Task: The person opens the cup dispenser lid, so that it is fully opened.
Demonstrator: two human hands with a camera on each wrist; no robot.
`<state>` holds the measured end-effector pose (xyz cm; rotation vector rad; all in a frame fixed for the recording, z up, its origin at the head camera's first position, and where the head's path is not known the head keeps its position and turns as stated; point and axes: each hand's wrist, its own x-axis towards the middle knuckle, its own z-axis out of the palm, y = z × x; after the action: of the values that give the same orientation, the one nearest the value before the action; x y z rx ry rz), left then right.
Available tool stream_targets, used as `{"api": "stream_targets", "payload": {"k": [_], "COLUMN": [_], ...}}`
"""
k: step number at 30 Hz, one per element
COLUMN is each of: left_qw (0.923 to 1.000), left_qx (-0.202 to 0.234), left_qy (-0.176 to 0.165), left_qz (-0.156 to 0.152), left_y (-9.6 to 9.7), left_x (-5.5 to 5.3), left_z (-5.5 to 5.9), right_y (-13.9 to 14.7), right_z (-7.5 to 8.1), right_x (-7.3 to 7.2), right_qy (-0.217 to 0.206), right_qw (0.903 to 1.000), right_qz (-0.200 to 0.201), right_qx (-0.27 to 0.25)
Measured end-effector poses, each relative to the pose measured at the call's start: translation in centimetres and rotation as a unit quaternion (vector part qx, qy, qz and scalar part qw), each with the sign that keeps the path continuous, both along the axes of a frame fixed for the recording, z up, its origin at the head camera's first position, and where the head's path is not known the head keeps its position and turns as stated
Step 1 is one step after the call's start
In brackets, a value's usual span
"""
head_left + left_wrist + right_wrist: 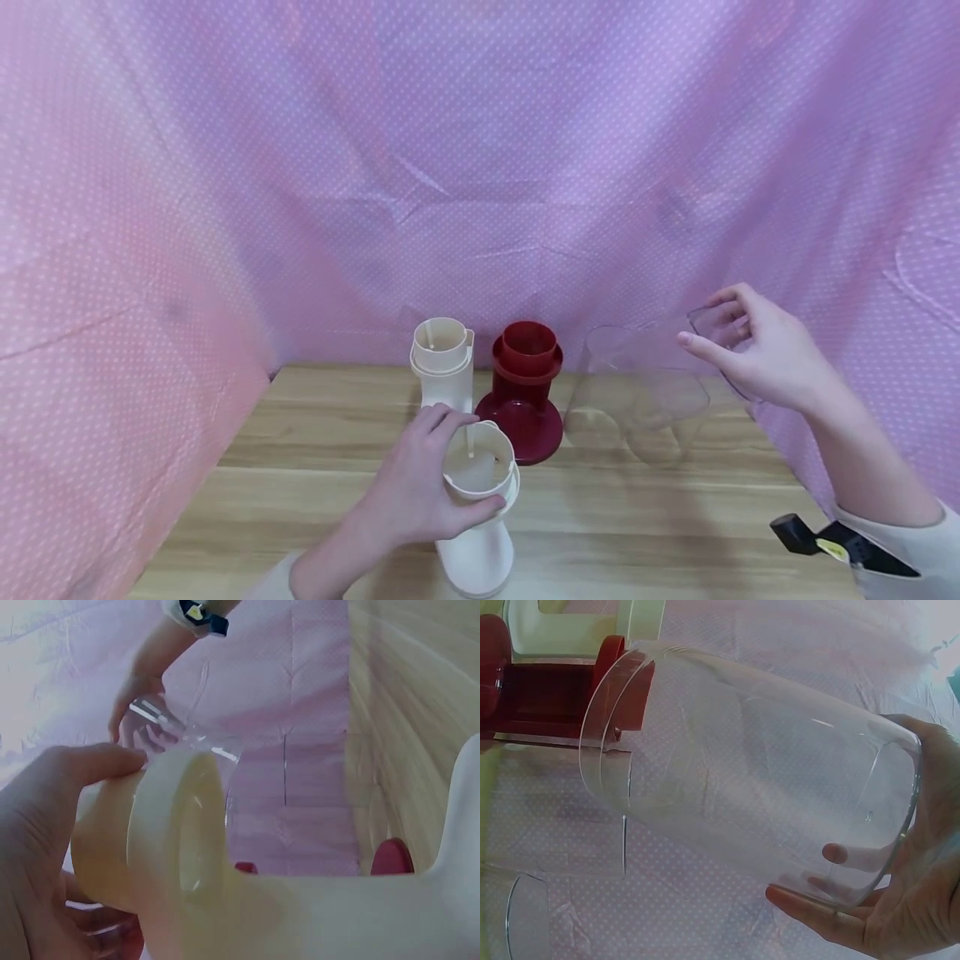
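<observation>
My left hand point(412, 487) grips the round upper cup of the nearest cream plastic stand point(478, 560), thumb at the front and fingers round the left side. This stand has an open cup on top and a flat rounded foot. In the left wrist view the stand's cream collar point(161, 832) lies just beyond the thumb. My right hand point(776, 354) holds a clear plastic canister point(742, 757) by its closed end, off the table and tilted. Its wide rim points left and down in the head view. In the right wrist view thumb and fingers wrap the canister's end.
Behind the left hand stand a second cream stand point(444, 354) and a dark red stand point(527, 367) with a round foot. More clear canisters point(592, 400) stand to their right. The wooden table point(315, 475) is enclosed by pink dotted cloth point(480, 167).
</observation>
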<state>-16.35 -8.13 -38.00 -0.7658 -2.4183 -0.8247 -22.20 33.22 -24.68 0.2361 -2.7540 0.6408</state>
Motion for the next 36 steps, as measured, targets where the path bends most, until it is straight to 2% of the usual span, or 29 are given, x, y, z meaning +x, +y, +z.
{"api": "stream_targets", "payload": {"k": [4, 7, 12, 15, 18, 23, 28, 33, 36], "left_qw": [0.9987, 0.9980, 0.9974, 0.9949, 0.9908, 0.9900, 0.9928, 0.9942, 0.9938], "left_qx": [-0.002, -0.002, 0.021, 0.060, 0.105, 0.126, 0.114, 0.100, 0.096], "left_qy": [-0.023, -0.029, -0.064, -0.080, -0.083, -0.050, 0.005, 0.039, 0.047], "left_qz": [-0.045, -0.056, -0.026, -0.011, -0.018, -0.040, -0.036, 0.005, 0.031], "left_y": [-1.2, -1.8, -1.6, -1.4, -1.6, -3.4, -6.6, -10.0, -11.7], "left_x": [-0.6, -0.9, -0.8, -0.8, -1.2, -2.5, -4.0, -5.5, -6.5], "left_z": [0.2, 0.3, -0.2, -0.6, -0.7, -0.3, 1.5, 3.5, 4.1], "right_y": [0.0, 0.0, 0.0, 0.2, 0.6, 1.8, 3.5, 5.6, 7.0], "right_z": [-0.3, -0.4, -0.5, -0.2, 0.2, 1.1, 2.0, 2.4, 2.3], "right_x": [0.0, 0.0, 0.2, 0.4, 0.5, 0.6, 0.6, 0.3, 0.0], "right_qy": [-0.003, -0.004, 0.002, 0.009, 0.012, 0.022, 0.021, 0.006, -0.003], "right_qw": [1.0000, 1.0000, 1.0000, 0.9999, 0.9999, 0.9996, 0.9981, 0.9957, 0.9944], "right_qz": [0.003, 0.005, 0.007, 0.008, 0.005, -0.018, -0.058, -0.093, -0.106], "right_qx": [-0.001, -0.002, -0.007, -0.008, -0.008, -0.006, -0.001, -0.002, 0.003]}}
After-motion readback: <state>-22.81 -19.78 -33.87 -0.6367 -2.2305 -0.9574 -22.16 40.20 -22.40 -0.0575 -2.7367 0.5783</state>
